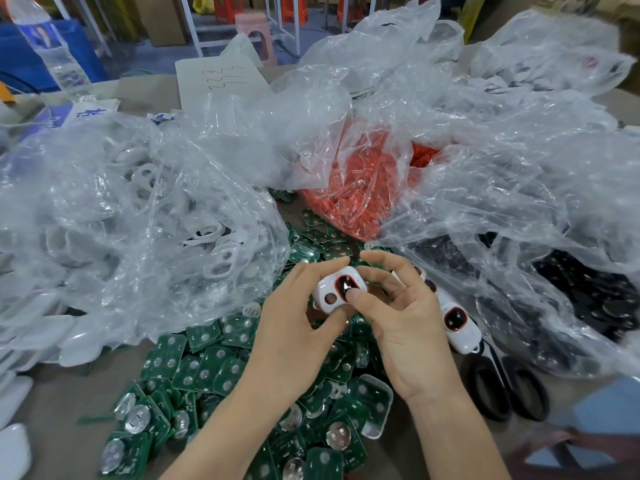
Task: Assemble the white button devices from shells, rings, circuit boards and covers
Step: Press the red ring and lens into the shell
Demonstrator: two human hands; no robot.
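white shell [329,295]: held up just above the green pile, face turned to the camera, so the oval opening can be seen and worked on
left hand [294,323]: wrapped round the shell's left side, forefinger over the top and thumb below; looks like it's used as the steadying clamp
right hand [405,323]: closed on the shell's right side, thumb tip pressed on the lower edge of the red ring [336,281], prob so it gets seated in the opening
step: ring-fitting is guessed; whether a board is in yet can't be told from the front
circuit boards [207,368]: dumped loose on the desk [52,400] right under the hands, so the next part can be grabbed quick
bag of red rings [360,195]: left open behind the hands, within easy reach
bag of white shells [138,220]: parked at the left
ringed units [459,323]: laid just right of the right hand, kept apart from raw parts
scissors [502,386]: left beside those, untouched
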